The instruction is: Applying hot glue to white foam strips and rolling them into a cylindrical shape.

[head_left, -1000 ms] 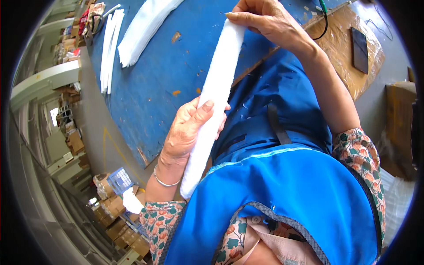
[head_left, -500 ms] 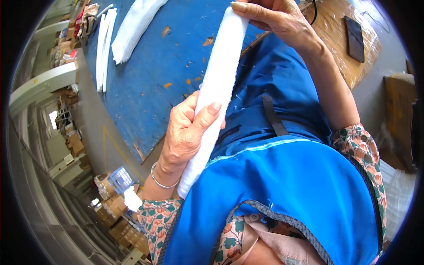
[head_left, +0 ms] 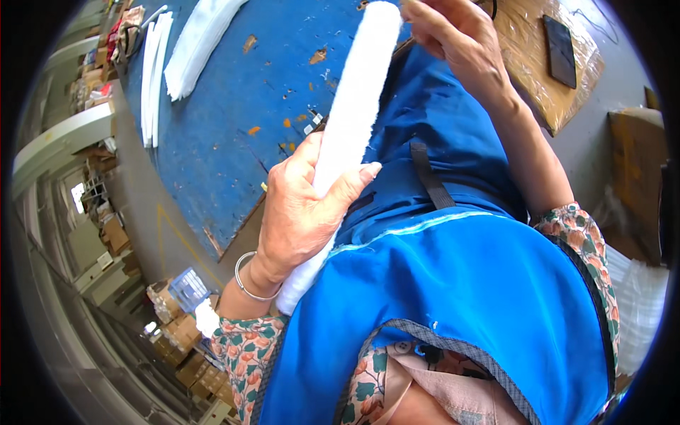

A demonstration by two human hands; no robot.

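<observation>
A long white fluffy roll (head_left: 352, 106) runs from my lap up over the edge of the blue worktable (head_left: 234, 127). My left hand (head_left: 301, 209) is wrapped around its lower half, thumb across the front. My right hand (head_left: 453, 39) is at the roll's top end, fingers bent against it, at the upper edge of the view. A blue apron (head_left: 453, 283) covers my front beneath the roll.
Stacks of white strips (head_left: 195, 46) and thinner white pieces (head_left: 150, 78) lie at the far left of the blue table. A brown wrapped board (head_left: 545, 64) with a dark phone (head_left: 559, 42) sits at upper right. Cardboard boxes (head_left: 177, 333) crowd the floor at lower left.
The view has tilted so the roll and both hands sit higher in the frame. My right hand has shifted at the top end of the roll; the left keeps its grip.
</observation>
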